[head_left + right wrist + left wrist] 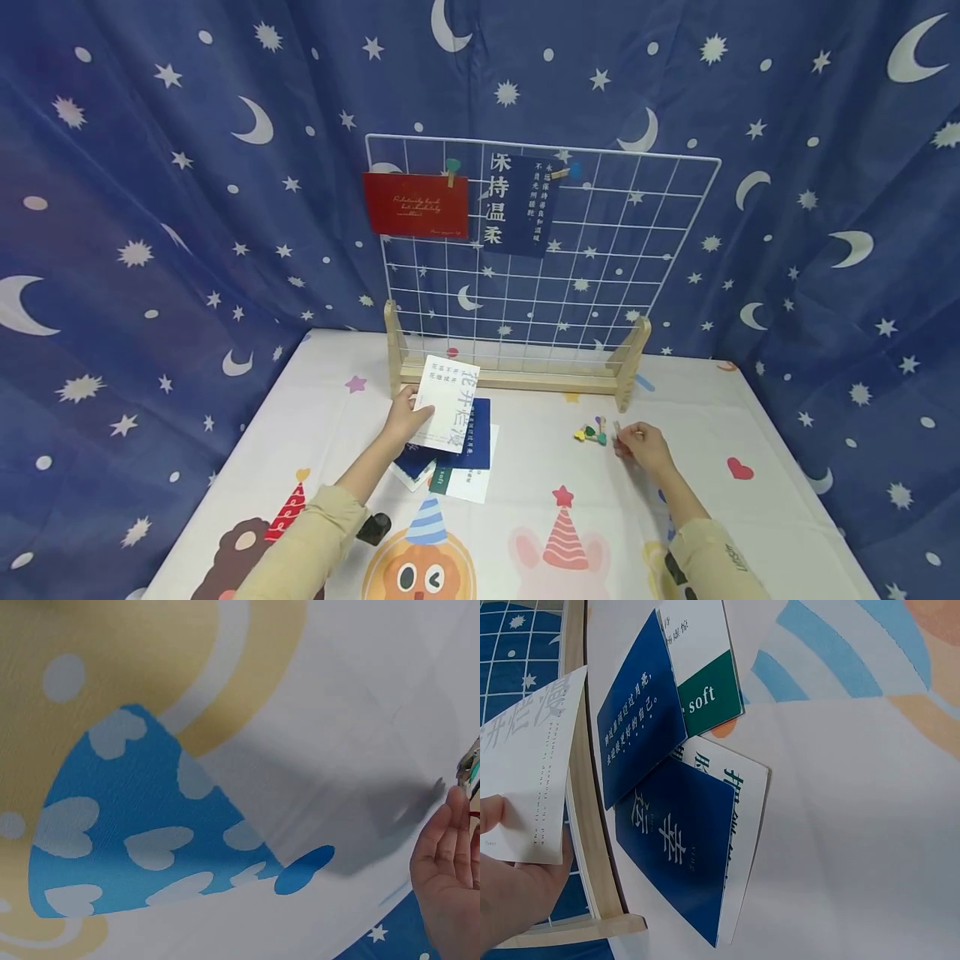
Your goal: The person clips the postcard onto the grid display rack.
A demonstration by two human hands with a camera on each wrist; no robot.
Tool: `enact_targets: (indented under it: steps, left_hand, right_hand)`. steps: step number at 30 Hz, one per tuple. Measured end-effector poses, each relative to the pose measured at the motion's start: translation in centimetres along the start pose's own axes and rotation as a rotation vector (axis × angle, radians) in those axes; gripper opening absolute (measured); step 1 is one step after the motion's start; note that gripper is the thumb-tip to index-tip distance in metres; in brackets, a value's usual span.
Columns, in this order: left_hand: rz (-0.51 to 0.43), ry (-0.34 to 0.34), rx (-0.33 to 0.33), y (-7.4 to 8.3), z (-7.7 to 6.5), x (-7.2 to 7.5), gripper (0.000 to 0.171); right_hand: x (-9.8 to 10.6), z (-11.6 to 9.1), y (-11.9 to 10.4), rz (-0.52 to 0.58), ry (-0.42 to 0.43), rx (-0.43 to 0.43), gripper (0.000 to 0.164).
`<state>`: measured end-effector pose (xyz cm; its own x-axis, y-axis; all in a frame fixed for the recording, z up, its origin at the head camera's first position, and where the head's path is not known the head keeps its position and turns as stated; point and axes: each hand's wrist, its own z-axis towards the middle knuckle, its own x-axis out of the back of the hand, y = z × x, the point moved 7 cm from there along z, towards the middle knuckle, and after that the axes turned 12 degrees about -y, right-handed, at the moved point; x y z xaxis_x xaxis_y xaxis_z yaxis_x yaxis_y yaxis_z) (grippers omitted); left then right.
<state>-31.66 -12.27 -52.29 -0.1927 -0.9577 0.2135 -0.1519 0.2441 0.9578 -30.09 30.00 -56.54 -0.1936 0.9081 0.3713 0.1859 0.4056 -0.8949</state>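
My left hand (402, 419) grips a white card (447, 392) with grey characters, thumb on its front and fingers behind. The card is raised above a loose spread of cards, among them a blue card (641, 712), another blue card (679, 840) and a white-and-green card (712, 682). My right hand (645, 446) pinches a small wooden clothespin (617, 427) between its fingertips; the right wrist view catches only part of it at the edge. Just left of that hand, several small clothespins (591, 433) with coloured decorations lie in a little heap on the table.
A white wire grid (622, 242) on a wooden stand (510, 381) rises at the back. Clothespins hold a red card (416, 206) and a dark blue card (517, 204) on it. The table's cartoon-printed cloth (540, 467) stretches in front; a starry curtain (787, 208) hangs behind.
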Motion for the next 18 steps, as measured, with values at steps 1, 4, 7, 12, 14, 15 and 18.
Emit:
enact_targets:
  steps: [1,4,7,12,14,15,18]
  left_hand:
    - [0.0,0.0,0.004,0.0,0.0,0.0,0.037]
    - [0.008,-0.008,0.008,0.0,0.1,-0.1,0.038]
    - [0.008,-0.03,0.011,0.0,0.1,-0.1,0.04]
    - [0.013,-0.053,0.008,0.4,0.0,0.1,0.041]
    - [0.018,-0.053,0.003,0.6,-0.1,0.2,0.039]
    - [0.02,-0.055,0.001,0.7,-0.1,0.2,0.039]
    - [0.009,-0.057,0.002,0.8,-0.1,0.1,0.039]
  right_hand:
    - [0.0,0.0,-0.1,0.018,0.002,-0.001,0.02]
    - [0.0,0.0,-0.3,0.066,0.003,0.0,0.023]
    - [0.1,0.0,-0.7,0.125,0.049,0.019,0.025]
    - [0.7,-0.2,-1.5,0.16,0.175,0.059,0.029]
    - [0.8,-0.3,-1.7,0.15,0.222,0.056,0.029]
    - [0.9,-0.4,-1.8,0.148,0.242,0.05,0.029]
    - [0.9,-0.4,-1.9,0.14,0.277,0.043,0.028]
